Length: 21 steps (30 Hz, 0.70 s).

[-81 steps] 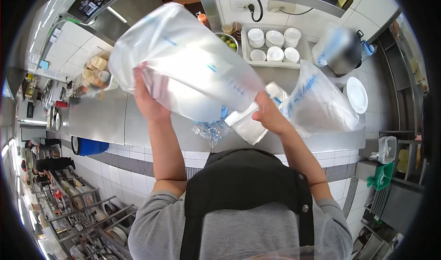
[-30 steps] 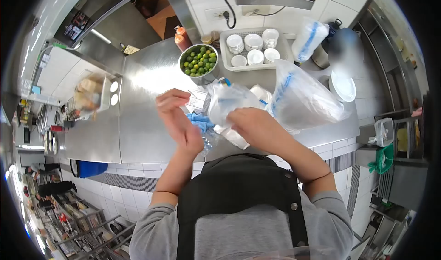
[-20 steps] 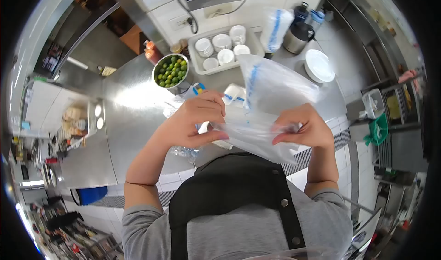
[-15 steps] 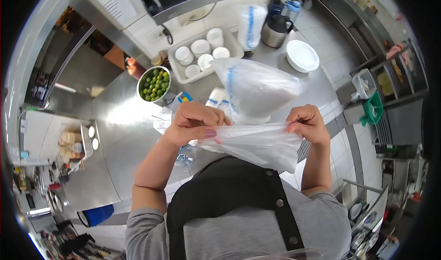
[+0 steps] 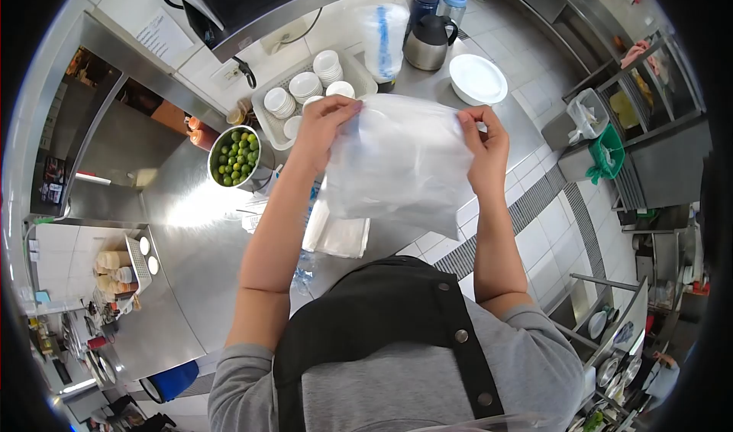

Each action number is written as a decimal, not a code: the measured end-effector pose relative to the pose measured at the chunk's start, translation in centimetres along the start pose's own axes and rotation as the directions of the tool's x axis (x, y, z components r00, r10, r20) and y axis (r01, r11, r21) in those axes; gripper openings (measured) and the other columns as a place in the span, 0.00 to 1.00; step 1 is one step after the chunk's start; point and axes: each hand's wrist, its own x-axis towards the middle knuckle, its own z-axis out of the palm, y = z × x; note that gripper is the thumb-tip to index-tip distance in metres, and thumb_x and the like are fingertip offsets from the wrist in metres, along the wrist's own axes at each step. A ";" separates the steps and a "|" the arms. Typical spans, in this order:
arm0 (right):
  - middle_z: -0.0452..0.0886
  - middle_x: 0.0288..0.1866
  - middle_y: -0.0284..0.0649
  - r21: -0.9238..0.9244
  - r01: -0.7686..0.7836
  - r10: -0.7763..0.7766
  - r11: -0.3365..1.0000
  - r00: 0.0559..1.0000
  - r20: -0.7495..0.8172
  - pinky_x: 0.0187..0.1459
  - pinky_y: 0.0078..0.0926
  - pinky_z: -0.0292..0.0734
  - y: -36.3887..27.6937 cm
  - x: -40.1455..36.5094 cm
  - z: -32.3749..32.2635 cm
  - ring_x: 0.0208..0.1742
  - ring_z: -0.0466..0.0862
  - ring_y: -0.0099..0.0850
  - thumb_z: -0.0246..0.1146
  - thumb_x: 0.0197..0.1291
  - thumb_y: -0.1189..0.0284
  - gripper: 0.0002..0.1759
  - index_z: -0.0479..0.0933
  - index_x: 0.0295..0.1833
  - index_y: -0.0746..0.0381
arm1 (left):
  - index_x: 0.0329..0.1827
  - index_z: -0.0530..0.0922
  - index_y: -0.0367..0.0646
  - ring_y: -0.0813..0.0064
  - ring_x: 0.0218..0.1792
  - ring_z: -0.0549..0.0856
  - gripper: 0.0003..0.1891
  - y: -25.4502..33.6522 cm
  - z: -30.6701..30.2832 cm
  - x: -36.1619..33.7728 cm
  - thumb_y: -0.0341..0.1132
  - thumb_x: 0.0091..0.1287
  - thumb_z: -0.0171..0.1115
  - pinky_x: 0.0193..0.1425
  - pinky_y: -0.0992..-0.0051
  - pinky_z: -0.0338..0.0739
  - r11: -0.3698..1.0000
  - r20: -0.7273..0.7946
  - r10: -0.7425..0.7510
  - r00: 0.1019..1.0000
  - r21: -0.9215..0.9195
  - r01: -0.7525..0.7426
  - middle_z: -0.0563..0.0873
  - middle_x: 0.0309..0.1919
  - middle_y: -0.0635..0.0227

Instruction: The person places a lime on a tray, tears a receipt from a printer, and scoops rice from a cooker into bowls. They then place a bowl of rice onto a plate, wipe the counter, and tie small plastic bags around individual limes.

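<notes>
Between my hands a clear plastic bag (image 5: 401, 161) is stretched by its top edge and hangs down over the steel counter. My left hand (image 5: 322, 126) pinches its upper left corner, while my right hand (image 5: 485, 143) grips the upper right corner. Under and to the left of the bag lies a stack of flat white plastic bags (image 5: 340, 235) on the counter. Whatever stands directly behind the hanging bag is hidden by it.
A pot of green limes (image 5: 235, 157) and a tray (image 5: 263, 120) of stacked white cups stand at the back left. Behind the bag are a plastic-wrapped roll (image 5: 383, 42), a steel jug (image 5: 429, 44) and a white bowl (image 5: 478, 79). Sauce bottles (image 5: 201, 135) stand near the limes.
Both hands have lifted the bag up and away from my body, over the counter. The bag now hangs spread out below them. My head view has shifted slightly.
</notes>
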 end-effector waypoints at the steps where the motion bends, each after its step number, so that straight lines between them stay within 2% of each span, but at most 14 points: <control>1: 0.77 0.32 0.30 0.040 -0.062 0.061 0.997 0.998 0.024 0.28 0.20 0.64 0.9 0.4 -0.2 0.30 0.71 0.18 0.65 0.69 0.72 0.06 0.82 0.41 0.64 | 0.42 0.87 0.40 0.85 0.32 0.82 0.06 -1.1 -0.4 0.9 0.32 0.68 0.68 0.30 0.82 0.75 0.978 0.081 -0.161 0.984 -0.124 0.170 0.84 0.36 0.73; 2: 0.78 0.32 0.30 0.096 -0.172 0.165 0.980 0.983 0.082 0.28 0.20 0.64 1.7 0.8 -0.4 0.30 0.72 0.18 0.64 0.69 0.71 0.06 0.82 0.43 0.63 | 0.48 0.85 0.41 0.81 0.37 0.85 0.09 -3.2 -2.0 2.2 0.35 0.69 0.67 0.36 0.81 0.78 0.947 0.270 -0.211 0.940 -0.183 0.265 0.86 0.39 0.72; 5: 0.81 0.34 0.30 0.192 -0.457 0.413 0.869 0.882 0.228 0.28 0.23 0.67 4.2 1.5 -0.6 0.31 0.75 0.20 0.62 0.71 0.69 0.10 0.81 0.50 0.63 | 0.55 0.82 0.40 0.77 0.49 0.86 0.14 -4.0 -2.3 2.3 0.37 0.71 0.64 0.54 0.73 0.83 0.855 0.323 -0.377 0.868 -0.239 0.460 0.88 0.47 0.68; 7: 0.83 0.39 0.33 0.203 -0.581 0.521 0.788 0.805 0.283 0.31 0.25 0.73 9.2 0.7 0.9 0.35 0.80 0.23 0.60 0.72 0.67 0.14 0.79 0.56 0.63 | 0.59 0.80 0.42 0.74 0.53 0.85 0.17 -9.8 -4.3 2.0 0.41 0.72 0.62 0.58 0.67 0.82 0.819 0.350 -0.300 0.887 -0.382 0.428 0.87 0.51 0.67; 8: 0.84 0.45 0.36 0.366 -0.583 0.514 0.725 0.813 0.274 0.35 0.27 0.77 13.4 -1.1 1.4 0.40 0.82 0.27 0.59 0.72 0.66 0.18 0.75 0.62 0.64 | 0.61 0.79 0.43 0.72 0.55 0.85 0.19 -12.3 -5.3 2.0 0.43 0.73 0.61 0.60 0.64 0.81 0.794 0.354 -0.255 0.900 -0.454 0.404 0.87 0.53 0.66; 10: 0.82 0.57 0.43 0.414 -0.592 0.539 0.691 0.804 0.250 0.47 0.32 0.82 22.2 -4.3 3.1 0.52 0.83 0.34 0.58 0.72 0.65 0.25 0.69 0.70 0.65 | 0.66 0.76 0.45 0.70 0.55 0.85 0.24 -14.2 -1.4 2.9 0.49 0.73 0.59 0.60 0.59 0.80 0.863 0.271 -0.466 0.842 -0.071 0.501 0.85 0.57 0.67; 11: 0.80 0.63 0.45 0.303 -0.610 0.566 0.732 0.792 0.228 0.53 0.34 0.82 25.0 -4.9 3.9 0.59 0.82 0.37 0.58 0.72 0.65 0.28 0.66 0.72 0.66 | 0.62 0.78 0.45 0.70 0.51 0.86 0.22 -15.6 -1.1 3.1 0.48 0.71 0.62 0.53 0.63 0.81 0.860 0.213 -0.476 0.853 -0.088 0.502 0.87 0.52 0.65; 13: 0.79 0.64 0.47 0.338 -0.597 0.566 0.727 0.801 0.197 0.58 0.35 0.80 26.6 -6.4 4.3 0.62 0.80 0.38 0.59 0.71 0.65 0.29 0.66 0.73 0.66 | 0.54 0.83 0.44 0.71 0.41 0.88 0.18 -18.3 -0.8 3.0 0.45 0.67 0.67 0.39 0.71 0.82 0.851 0.095 -0.501 0.860 -0.127 0.510 0.89 0.44 0.63; 14: 0.79 0.65 0.47 0.355 -0.592 0.569 0.723 0.803 0.179 0.60 0.35 0.78 27.2 -6.8 4.4 0.64 0.79 0.39 0.59 0.71 0.65 0.29 0.67 0.73 0.66 | 0.53 0.83 0.42 0.66 0.43 0.88 0.19 -17.9 -0.4 2.4 0.45 0.66 0.67 0.41 0.69 0.81 0.889 0.057 -0.433 0.900 -0.141 0.436 0.89 0.42 0.59; 17: 0.74 0.71 0.45 0.177 -0.597 0.550 0.782 0.796 0.253 0.66 0.36 0.74 29.2 -7.1 3.3 0.68 0.75 0.37 0.55 0.74 0.65 0.28 0.63 0.76 0.63 | 0.52 0.83 0.37 0.63 0.44 0.88 0.22 -19.7 0.0 1.8 0.46 0.65 0.66 0.42 0.68 0.81 0.972 -0.036 -0.165 0.986 0.161 0.169 0.89 0.41 0.59; 19: 0.75 0.69 0.44 -0.155 -0.304 0.340 0.940 0.882 0.326 0.64 0.35 0.75 29.8 -6.7 2.3 0.67 0.76 0.36 0.54 0.75 0.63 0.28 0.64 0.75 0.63 | 0.53 0.82 0.35 0.62 0.44 0.88 0.22 -21.3 -0.5 2.4 0.46 0.65 0.66 0.42 0.68 0.81 0.914 -0.013 0.058 0.998 0.403 -0.048 0.89 0.42 0.59; 20: 0.76 0.68 0.44 -0.300 -0.122 0.237 0.946 0.891 0.387 0.64 0.35 0.76 29.9 -6.7 1.9 0.67 0.76 0.35 0.54 0.76 0.62 0.28 0.65 0.75 0.63 | 0.53 0.82 0.34 0.61 0.44 0.88 0.23 -21.9 -0.8 2.6 0.45 0.65 0.65 0.42 0.67 0.81 0.845 0.021 0.159 0.987 0.514 -0.147 0.89 0.43 0.59; 21: 0.76 0.68 0.43 -0.304 -0.128 0.250 0.944 0.879 0.406 0.63 0.35 0.76 31.0 -6.7 1.9 0.67 0.76 0.35 0.54 0.76 0.62 0.28 0.65 0.75 0.63 | 0.53 0.82 0.36 0.63 0.43 0.88 0.21 -22.1 -1.0 2.8 0.45 0.65 0.66 0.42 0.68 0.81 0.805 0.040 0.291 0.956 0.529 -0.267 0.89 0.43 0.60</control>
